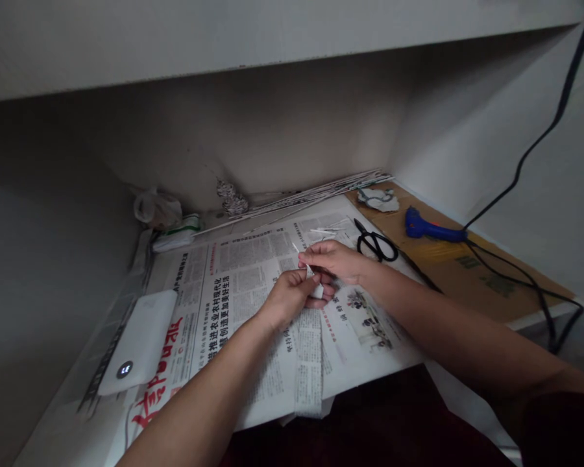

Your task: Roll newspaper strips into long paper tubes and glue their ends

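Both my hands are close together above a newspaper sheet (243,305) spread over the table. My left hand (292,295) is closed, its thumb pressing on a small piece of paper (317,292). Just beyond it, my right hand (338,259) pinches a thin white stick or rolled paper (296,247), whose tip pokes out past the fingertips. Below the hands a long newspaper strip (309,370) runs to the table's front edge; whether it joins the held piece is hidden by the fingers. Black-handled scissors (377,246) lie just right of my right hand.
A blue glue gun (433,227) with a black cord rests on cardboard (491,275) at right, near a crumpled scrap (378,199). Long thin paper rods (316,194) lie along the back. A white power bank (139,344) and a plastic bag (158,207) are at left. A ledge (272,39) overhangs.
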Demonstrator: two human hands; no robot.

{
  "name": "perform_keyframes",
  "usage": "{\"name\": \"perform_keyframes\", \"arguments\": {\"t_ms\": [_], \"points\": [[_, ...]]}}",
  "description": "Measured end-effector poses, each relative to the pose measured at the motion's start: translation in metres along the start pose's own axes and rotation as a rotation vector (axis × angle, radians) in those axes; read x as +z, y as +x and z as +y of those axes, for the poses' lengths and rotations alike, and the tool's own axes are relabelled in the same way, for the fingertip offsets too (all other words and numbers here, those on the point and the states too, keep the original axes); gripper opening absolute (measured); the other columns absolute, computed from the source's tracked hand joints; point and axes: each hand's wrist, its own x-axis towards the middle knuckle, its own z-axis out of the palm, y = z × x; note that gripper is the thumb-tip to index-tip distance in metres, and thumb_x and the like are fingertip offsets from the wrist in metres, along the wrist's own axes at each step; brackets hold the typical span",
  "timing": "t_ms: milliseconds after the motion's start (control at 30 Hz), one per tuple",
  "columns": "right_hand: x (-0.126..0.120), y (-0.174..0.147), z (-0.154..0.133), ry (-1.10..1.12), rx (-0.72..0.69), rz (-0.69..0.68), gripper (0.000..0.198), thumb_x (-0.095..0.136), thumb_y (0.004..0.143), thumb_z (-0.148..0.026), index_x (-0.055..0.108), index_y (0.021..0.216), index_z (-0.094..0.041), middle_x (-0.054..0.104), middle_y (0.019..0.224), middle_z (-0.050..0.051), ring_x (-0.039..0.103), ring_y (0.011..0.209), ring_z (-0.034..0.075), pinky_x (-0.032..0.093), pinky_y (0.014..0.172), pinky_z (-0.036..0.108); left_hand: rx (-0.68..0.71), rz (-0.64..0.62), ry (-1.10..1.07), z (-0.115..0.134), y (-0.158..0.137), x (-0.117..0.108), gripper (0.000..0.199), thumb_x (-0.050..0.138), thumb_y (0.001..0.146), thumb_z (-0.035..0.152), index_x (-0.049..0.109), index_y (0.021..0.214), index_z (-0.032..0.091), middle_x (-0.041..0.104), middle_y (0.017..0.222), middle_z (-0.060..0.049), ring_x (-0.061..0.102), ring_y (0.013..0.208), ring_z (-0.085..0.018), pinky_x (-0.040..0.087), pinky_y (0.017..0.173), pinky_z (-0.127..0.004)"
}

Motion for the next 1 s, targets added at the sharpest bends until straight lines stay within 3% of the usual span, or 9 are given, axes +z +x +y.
{"name": "perform_keyframes", "arguments": {"t_ms": [100, 300, 500, 767, 1000], "points": [[-0.0037, 0.0001, -0.0003, -0.011, -0.032, -0.068, 0.034, 0.067, 0.073, -0.045, 0.057, 0.086, -0.016, 0.057, 0.049, -0.004, 0.051, 0.032, 0.01, 0.041, 0.029, 0.02, -0.001, 0.001, -0.011, -0.0006, 0.0004, -0.0011, 0.031, 0.06, 0.079, 0.035, 0.065, 0.092, 0.007, 0.068, 0.083, -0.014, 0.065, 0.076, -0.019, 0.053, 0.072, -0.034], [-0.0013, 0.002, 0.0035, 0.015, 0.001, 0.031, 0.038, 0.069, 0.069, -0.05, 0.049, 0.082, -0.02, 0.051, 0.042, -0.007, 0.045, 0.027, 0.009, 0.036, 0.024, 0.02, -0.012, -0.016, -0.004, 0.0001, 0.0001, 0.0, 0.031, 0.058, 0.081, 0.036, 0.065, 0.093, 0.007, 0.068, 0.084, -0.014, 0.065, 0.076, -0.019, 0.053, 0.071, -0.032], [-0.0051, -0.0012, -0.0008, -0.005, -0.032, -0.091, 0.034, 0.066, 0.073, -0.048, 0.055, 0.086, -0.018, 0.056, 0.049, -0.004, 0.051, 0.033, 0.011, 0.042, 0.029, 0.022, -0.022, -0.005, -0.017, 0.0017, -0.0005, 0.0004, 0.03, 0.058, 0.081, 0.034, 0.064, 0.092, 0.007, 0.068, 0.085, -0.015, 0.065, 0.076, -0.019, 0.053, 0.071, -0.034], [0.0011, -0.0017, -0.0039, -0.011, 0.034, 0.064, 0.035, 0.071, 0.069, -0.045, 0.049, 0.077, -0.02, 0.05, 0.044, -0.006, 0.043, 0.028, 0.008, 0.031, 0.025, 0.02, -0.044, -0.029, -0.009, 0.0016, -0.0019, 0.0012, 0.031, 0.058, 0.081, 0.035, 0.064, 0.094, 0.008, 0.068, 0.085, -0.014, 0.065, 0.073, -0.018, 0.053, 0.068, -0.032], [0.0002, -0.0025, -0.0045, -0.032, -0.002, 0.064, 0.039, 0.069, 0.068, -0.052, 0.048, 0.075, -0.02, 0.051, 0.044, -0.006, 0.043, 0.029, 0.007, 0.031, 0.026, 0.02, -0.059, -0.042, -0.001, 0.0023, -0.0024, 0.0009, 0.032, 0.056, 0.082, 0.037, 0.064, 0.093, 0.008, 0.068, 0.087, -0.014, 0.066, 0.074, -0.018, 0.054, 0.066, -0.031]]}}
